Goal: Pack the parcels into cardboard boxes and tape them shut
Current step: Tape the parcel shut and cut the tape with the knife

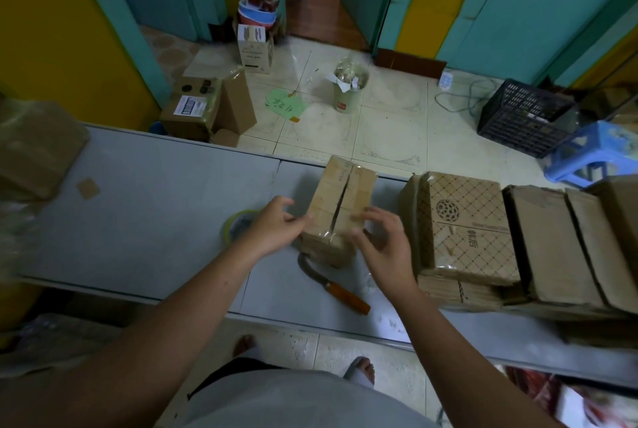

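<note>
Left hand (pixel 276 229), right hand (pixel 385 243), cardboard box (pixel 340 198) between, seam gaping

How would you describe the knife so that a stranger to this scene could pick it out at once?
Start at the long grey table across the middle. Near its front edge, beside the small central cardboard box, lies the knife. It alone has a curved grey blade and an orange-brown handle; its neighbours are cardboard or a tape roll.
</note>
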Tool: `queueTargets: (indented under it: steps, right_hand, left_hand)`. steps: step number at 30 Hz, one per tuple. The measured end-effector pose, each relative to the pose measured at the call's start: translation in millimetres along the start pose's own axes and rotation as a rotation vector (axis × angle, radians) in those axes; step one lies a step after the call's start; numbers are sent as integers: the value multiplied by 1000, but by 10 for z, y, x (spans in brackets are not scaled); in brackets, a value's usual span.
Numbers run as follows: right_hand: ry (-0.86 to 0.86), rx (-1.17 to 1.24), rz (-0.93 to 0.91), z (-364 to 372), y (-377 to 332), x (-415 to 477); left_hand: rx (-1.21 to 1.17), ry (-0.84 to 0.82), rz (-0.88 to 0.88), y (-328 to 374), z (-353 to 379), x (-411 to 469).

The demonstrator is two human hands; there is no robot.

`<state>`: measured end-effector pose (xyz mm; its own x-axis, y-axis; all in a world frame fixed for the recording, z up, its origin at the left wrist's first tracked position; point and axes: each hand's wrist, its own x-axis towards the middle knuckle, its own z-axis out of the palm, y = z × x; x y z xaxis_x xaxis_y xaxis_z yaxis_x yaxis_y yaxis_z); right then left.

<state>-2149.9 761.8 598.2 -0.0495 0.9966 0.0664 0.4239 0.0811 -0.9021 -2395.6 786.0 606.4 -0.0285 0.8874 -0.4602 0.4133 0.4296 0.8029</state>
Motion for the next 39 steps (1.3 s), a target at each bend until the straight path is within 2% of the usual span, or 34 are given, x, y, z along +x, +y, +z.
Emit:
queueTargets:
  steps: [2, 5, 7, 10, 12, 17, 21, 25, 28, 31, 32, 34, 36, 39]
  right_hand:
    - [150, 56, 198, 55, -26, 84]
    - [73, 259, 518, 101, -77, 304]
    - [8, 315, 601, 115, -104, 417]
    - [-59, 318, 599, 146, -138, 461]
    - [-43, 326, 574, 152, -182, 452]
    - [34, 313, 321, 178, -343, 404]
    - [-17, 214, 101, 320, -515, 346]
    - [-41, 252, 59, 308, -474, 320]
    - [123, 164, 116, 218, -396, 353]
    - [243, 208, 338, 72, -267, 394]
    - [206, 328, 456, 30, -240, 402]
    - [20, 660, 672, -6, -224, 373]
    - [-178, 845, 717, 3, -275, 299]
    - [-181, 978, 699, 22, -384, 288]
  left_hand:
    - [98, -19, 47, 140, -12, 48]
    - [66, -45, 61, 340, -5, 141]
    - [47, -91, 64, 401, 23, 171]
    - [90, -105, 133, 371, 80, 204]
    - [69, -76, 144, 380, 113, 195]
    - [-98, 15, 150, 400, 157, 147]
    - [-289, 47, 154, 439, 219, 150]
    - [-279, 73, 154, 434, 155, 126]
    - [-391, 55, 164, 398, 59, 88]
    - [-598, -50, 93, 443, -53, 7]
    - [-685, -100, 53, 446, -89, -11]
    - [-837, -174, -18, 441, -130, -49]
    - [-860, -202, -62, 416, -96, -82]
    - [-812, -237, -88, 396, 30, -52]
